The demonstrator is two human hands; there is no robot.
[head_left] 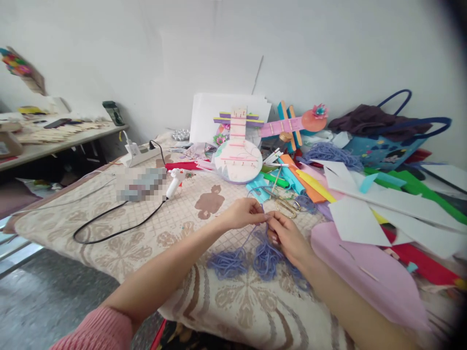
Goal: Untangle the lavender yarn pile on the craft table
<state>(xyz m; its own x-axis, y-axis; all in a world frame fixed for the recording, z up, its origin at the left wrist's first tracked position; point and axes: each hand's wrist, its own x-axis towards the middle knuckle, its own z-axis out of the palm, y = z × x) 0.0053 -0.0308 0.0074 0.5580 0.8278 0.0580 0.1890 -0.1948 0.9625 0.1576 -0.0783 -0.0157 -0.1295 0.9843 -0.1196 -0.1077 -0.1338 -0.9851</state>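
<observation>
My left hand [248, 213] and my right hand [285, 234] meet over the front part of the table, fingertips pinched close together. A strand of blue-purple yarn runs between them and is gripped by both. Just below my hands lies a loose bundle of the yarn [268, 260], partly hidden by my right hand. A second tangled clump of yarn [226, 264] rests to its left on the patterned tablecloth [153, 257]. Gold-handled scissors [286, 208] lie right behind my fingers, their blades partly covered.
A white glue gun [175, 183] with a black cord stands at left, by a power strip [146, 155]. Behind are craft pieces with a round white base [239, 163]. Paper and foam sheets [357, 223], more yarn [332, 154] and a blue bag [386, 148] crowd the right.
</observation>
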